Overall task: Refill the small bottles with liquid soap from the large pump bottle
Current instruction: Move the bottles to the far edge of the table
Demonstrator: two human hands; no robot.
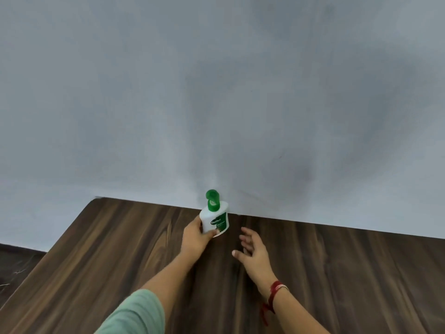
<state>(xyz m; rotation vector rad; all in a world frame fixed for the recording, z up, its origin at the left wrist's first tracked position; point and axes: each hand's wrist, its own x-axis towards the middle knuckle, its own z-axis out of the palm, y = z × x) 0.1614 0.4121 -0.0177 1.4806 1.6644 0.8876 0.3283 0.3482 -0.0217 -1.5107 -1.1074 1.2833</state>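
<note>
My left hand [195, 235] reaches forward, arm outstretched, gripping the pump bottle [215, 219]; my right hand [252, 247] hovers beside it, spread loosely, palm facing left.

Plain room, wood-grain table [120, 249] (grey wall [216, 92])

We see one white plastic pump bottle [214, 219], squat and rounded, with a green pump head and a green label bearing white lettering. It sits at the far edge of the dark wood-grain tabletop [120, 249], close against the pale grey wall [216, 92], near the middle of the scene. It tilts slightly, top leaning left. Our left hand [195, 233] grips its lower body from the near-left side.
</note>
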